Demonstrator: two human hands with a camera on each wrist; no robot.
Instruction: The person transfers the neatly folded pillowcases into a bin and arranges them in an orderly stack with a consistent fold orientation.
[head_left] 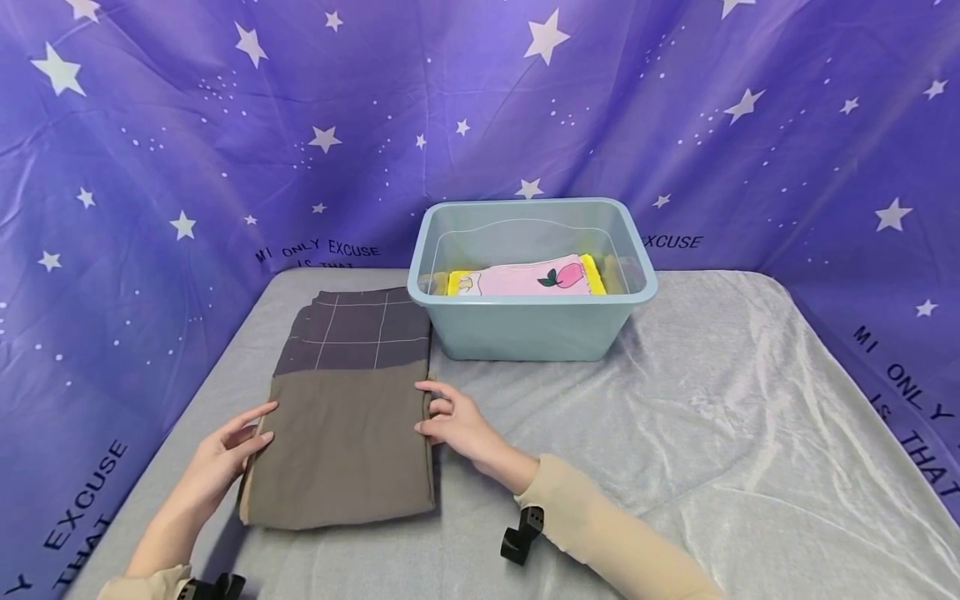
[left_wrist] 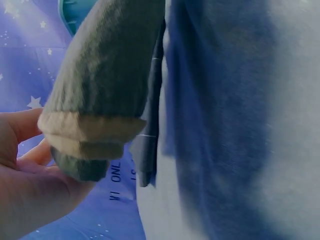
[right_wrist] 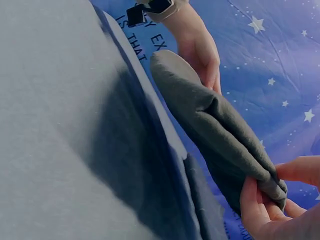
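Note:
A folded cloth [head_left: 341,446], brown-grey in front with a dark grid-patterned part [head_left: 348,329] behind, is at the left of the table. My left hand [head_left: 217,467] holds its left edge, thumb on top and fingers beneath. On the opposite edge my right hand [head_left: 456,419] pinches the layers between thumb and fingers. Several thick layers [right_wrist: 235,135] show in the right wrist view, raised above the table with a shadow below. Tan bands [left_wrist: 82,135] mark the folded edge in the left wrist view. The grid-patterned part hangs lower, close to the table.
A blue-grey plastic bin [head_left: 525,329] stands at the back middle, its left rim right beside the cloth's far corner. Inside lies a folded pink and yellow cloth [head_left: 517,277] with a fruit print. Grey fabric [head_left: 712,417] covers the table, and a purple star curtain [head_left: 420,100] hangs behind.

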